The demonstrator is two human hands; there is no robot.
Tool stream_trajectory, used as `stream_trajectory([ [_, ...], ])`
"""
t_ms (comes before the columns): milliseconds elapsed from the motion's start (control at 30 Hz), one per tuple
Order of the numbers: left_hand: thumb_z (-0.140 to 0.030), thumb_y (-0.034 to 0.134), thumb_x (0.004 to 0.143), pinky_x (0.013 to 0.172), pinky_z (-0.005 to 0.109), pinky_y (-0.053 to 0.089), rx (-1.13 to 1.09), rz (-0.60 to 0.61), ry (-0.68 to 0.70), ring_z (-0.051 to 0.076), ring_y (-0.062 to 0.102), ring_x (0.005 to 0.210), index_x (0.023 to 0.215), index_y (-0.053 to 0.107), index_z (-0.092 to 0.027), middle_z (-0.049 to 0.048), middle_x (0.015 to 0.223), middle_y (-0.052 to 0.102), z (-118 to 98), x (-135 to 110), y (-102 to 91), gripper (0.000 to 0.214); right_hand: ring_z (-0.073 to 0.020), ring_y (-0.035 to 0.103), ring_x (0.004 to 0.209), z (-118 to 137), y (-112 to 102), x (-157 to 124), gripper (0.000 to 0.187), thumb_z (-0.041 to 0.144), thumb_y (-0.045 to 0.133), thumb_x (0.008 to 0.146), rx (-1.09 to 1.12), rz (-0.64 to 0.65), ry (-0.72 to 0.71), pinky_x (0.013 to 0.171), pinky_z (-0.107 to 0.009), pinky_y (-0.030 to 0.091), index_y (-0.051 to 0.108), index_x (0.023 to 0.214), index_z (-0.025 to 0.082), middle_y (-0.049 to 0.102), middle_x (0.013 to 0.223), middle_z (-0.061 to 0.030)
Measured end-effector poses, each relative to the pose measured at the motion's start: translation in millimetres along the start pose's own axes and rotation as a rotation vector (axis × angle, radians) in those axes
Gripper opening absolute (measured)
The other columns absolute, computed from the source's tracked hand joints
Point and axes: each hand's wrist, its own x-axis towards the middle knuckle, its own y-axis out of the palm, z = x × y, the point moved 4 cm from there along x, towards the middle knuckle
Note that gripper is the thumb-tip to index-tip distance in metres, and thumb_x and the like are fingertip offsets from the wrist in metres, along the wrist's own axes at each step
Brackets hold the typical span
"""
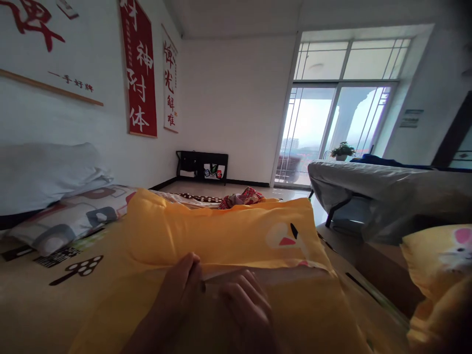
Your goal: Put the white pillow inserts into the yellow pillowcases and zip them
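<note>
A plump yellow fabric pillow with a cartoon face print (221,236) lies across a bed directly ahead of both hands, its near edge held at the hem. The left hand (180,290) is closed on that hem, thumb and fingers pinched around a fold of the cloth, and the right hand (245,307) is set just beside it, fingers curled down onto the same edge where a pale inner lining shows. Under the hands and the pillow, a yellow sheet (110,275) is spread over a beige bedcover printed with dark mushroom shapes (44,290). To the left of the left hand, a pillow patterned in grey, white and brown shapes (70,216) rests on the bed, and beyond it a folded white quilt (44,172) is stacked against the wall. Past the yellow pillow, a crumpled red checked cloth (245,196) can be seen. To the right of the right hand, a second yellow cushion with a pink-eared cartoon animal (438,265) sits at the frame edge, and behind it a grey covered piece of furniture (387,191) stands well apart. High on the wall to the left, a red hanging scroll with white characters (138,69) is hung, and far ahead a glass balcony door (332,128) lets in daylight.
</note>
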Motion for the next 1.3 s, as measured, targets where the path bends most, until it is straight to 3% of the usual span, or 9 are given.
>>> stream_trajectory([
  [100, -0.05, 0.038, 0.093, 0.056, 0.025, 0.044, -0.014, -0.014, -0.008, 0.015, 0.054, 0.06, 0.073, 0.048, -0.022, -0.0003, 0.066, 0.056, 2.6, -0.8, -1.9, 0.035, -0.0127, 0.05, 0.061, 4.1, 18.3, 2.0, 0.021, 0.021, 0.051, 0.09, -0.107, 0.039, 0.028, 0.061, -0.027, 0.032, 0.051, 0.068, 0.02, 0.056, 0.064, 0.0011],
  [233, -0.049, 0.039, 0.092, 0.059, 0.025, 0.045, 0.005, 0.014, -0.038, 0.015, 0.054, 0.062, 0.074, 0.049, -0.022, -0.0006, 0.067, 0.055, 1.4, -1.4, -4.2, 0.035, -0.0129, 0.054, 0.057, 1.7, 37.5, -1.3, 0.023, 0.015, 0.043, 0.09, -0.23, 0.099, 0.041, 0.058, -0.027, 0.033, 0.051, 0.069, 0.02, 0.058, 0.063, 0.0009],
  [467, -0.049, 0.036, 0.092, 0.058, 0.026, 0.043, 0.038, -0.023, -0.038, 0.015, 0.055, 0.062, 0.073, 0.049, -0.022, -0.0003, 0.066, 0.057, 4.3, -0.6, 0.8, 0.036, -0.0118, 0.054, 0.06, 2.5, 35.3, -0.6, 0.019, 0.007, 0.043, 0.084, -0.12, 0.151, 0.055, 0.058, -0.024, 0.033, 0.049, 0.07, 0.019, 0.058, 0.066, 0.0012],
  [667, -0.047, 0.032, 0.094, 0.058, 0.027, 0.04, 0.103, -0.04, -0.031, 0.016, 0.055, 0.061, 0.073, 0.046, -0.022, -0.0001, 0.066, 0.056, 8.4, 1.4, 4.0, 0.036, -0.0128, 0.051, 0.059, -12.4, 12.8, 0.9, 0.018, 0.012, 0.043, 0.082, -0.209, 0.112, 0.086, 0.058, -0.024, 0.031, 0.049, 0.067, 0.019, 0.057, 0.064, -0.0006],
  [900, -0.048, 0.03, 0.095, 0.056, 0.025, 0.038, 0.098, -0.007, -0.033, 0.015, 0.052, 0.06, 0.073, 0.043, -0.022, -0.001, 0.065, 0.053, 9.8, 5.6, 5.2, 0.037, -0.0117, 0.055, 0.056, -69.3, -49.1, -2.3, 0.025, 0.025, 0.046, 0.093, -0.381, 0.072, 0.207, 0.055, -0.022, 0.035, 0.055, 0.069, 0.02, 0.06, 0.061, 0.0013],
  [1033, -0.045, 0.031, 0.096, 0.053, 0.025, 0.037, 0.122, -0.034, -0.006, 0.015, 0.05, 0.057, 0.072, 0.041, -0.022, -0.002, 0.062, 0.05, 9.2, 9.7, 5.2, 0.035, -0.0112, 0.056, 0.054, -81.4, -74.9, -11.5, 0.024, 0.028, 0.049, 0.092, -0.428, -0.023, 0.187, 0.054, -0.021, 0.039, 0.055, 0.07, 0.02, 0.06, 0.061, 0.0017],
  [1167, -0.031, 0.035, 0.095, 0.059, 0.029, 0.037, 0.313, -0.088, 0.202, 0.016, 0.05, 0.06, 0.072, 0.043, -0.021, -0.0006, 0.065, 0.051, -5.3, 14.2, 2.4, 0.027, -0.0105, 0.058, 0.054, -77.6, -81.8, -23.3, 0.02, 0.026, 0.05, 0.091, -0.36, -0.141, 0.178, 0.055, -0.02, 0.043, 0.057, 0.074, 0.02, 0.062, 0.062, 0.0016],
  [1300, -0.015, 0.042, 0.089, 0.079, 0.038, 0.036, 0.543, -0.268, 0.513, 0.022, 0.054, 0.084, 0.089, 0.053, -0.019, 0.0059, 0.085, 0.059, -47.2, 11.6, 11.0, 0.011, -0.0097, 0.059, 0.055, -75.2, -82.2, -27.2, 0.016, 0.025, 0.055, 0.089, -0.287, -0.205, 0.238, 0.057, -0.018, 0.045, 0.059, 0.074, 0.02, 0.062, 0.062, 0.0024],
])
